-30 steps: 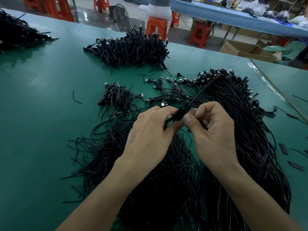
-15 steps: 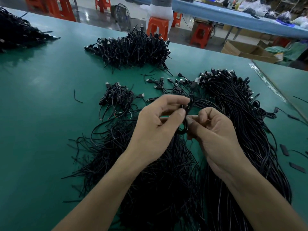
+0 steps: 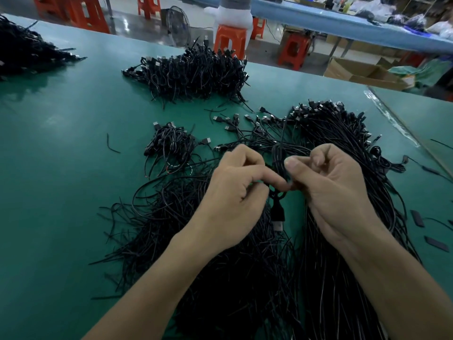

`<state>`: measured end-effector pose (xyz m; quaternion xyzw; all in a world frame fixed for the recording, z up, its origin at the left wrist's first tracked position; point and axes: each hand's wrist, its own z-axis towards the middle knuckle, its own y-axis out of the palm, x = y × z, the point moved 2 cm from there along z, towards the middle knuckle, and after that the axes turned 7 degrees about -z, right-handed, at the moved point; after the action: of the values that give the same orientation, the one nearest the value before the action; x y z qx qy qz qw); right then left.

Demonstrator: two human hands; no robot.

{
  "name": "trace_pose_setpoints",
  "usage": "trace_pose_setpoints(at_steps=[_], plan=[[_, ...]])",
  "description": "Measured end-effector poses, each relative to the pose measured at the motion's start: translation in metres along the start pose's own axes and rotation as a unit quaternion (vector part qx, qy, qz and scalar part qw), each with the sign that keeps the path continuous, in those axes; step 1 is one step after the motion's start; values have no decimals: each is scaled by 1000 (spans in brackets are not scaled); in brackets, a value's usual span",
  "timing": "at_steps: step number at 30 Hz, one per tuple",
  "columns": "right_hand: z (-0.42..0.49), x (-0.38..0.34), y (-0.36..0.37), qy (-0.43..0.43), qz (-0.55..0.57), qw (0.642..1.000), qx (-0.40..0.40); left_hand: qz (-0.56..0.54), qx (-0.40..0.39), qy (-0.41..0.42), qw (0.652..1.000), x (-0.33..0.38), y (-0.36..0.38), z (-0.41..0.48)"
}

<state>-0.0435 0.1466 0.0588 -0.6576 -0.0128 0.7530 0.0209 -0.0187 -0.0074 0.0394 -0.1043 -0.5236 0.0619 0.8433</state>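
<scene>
A: State of the left hand (image 3: 235, 192) and right hand (image 3: 335, 190)?
B: Both pinch one coiled USB cable (image 3: 278, 158) between thumb and fingertips, just above the heap of loose cables (image 3: 220, 278). Its plug (image 3: 278, 215) hangs down between the hands.
A: Beyond them?
B: A small bundle (image 3: 171, 143) lies left of the hands, and a large pile of bundles (image 3: 196, 72) farther back on the green table (image 3: 61, 168).

A green worktable (image 3: 61, 143) fills the view. Beyond its far edge stand orange plastic stools (image 3: 230, 35) on a glossy grey floor (image 3: 132, 25), a floor fan (image 3: 177, 24), a long blue table (image 3: 331, 24) and an open cardboard box (image 3: 355, 71).
</scene>
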Motion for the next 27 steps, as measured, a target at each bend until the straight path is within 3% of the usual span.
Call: trace_pose_setpoints(at_steps=[5, 9, 11, 15, 18, 23, 27], plan=[[-5, -6, 3, -61, -33, 998, 9, 20, -35, -50, 998, -7, 6, 0], [-11, -10, 8, -109, -94, 989, -21, -53, -24, -146, 988, -9, 0, 5], [-14, -7, 11, -107, -107, 987, -52, -146, -10, -213, 966, -10, -2, 10], [-17, -3, 16, -96, -135, 980, -105, -194, -48, -126, 972, -6, -6, 6], [-13, -3, 13, -98, -179, 975, -92, -166, -34, -93, 981, -8, -7, 5], [-9, -7, 10, -74, -112, 987, -89, -171, -55, -63, 982, -3, -7, 3], [-8, -7, 4, -93, -129, 986, -57, -185, -39, -23, 982, 0, -7, 2]])
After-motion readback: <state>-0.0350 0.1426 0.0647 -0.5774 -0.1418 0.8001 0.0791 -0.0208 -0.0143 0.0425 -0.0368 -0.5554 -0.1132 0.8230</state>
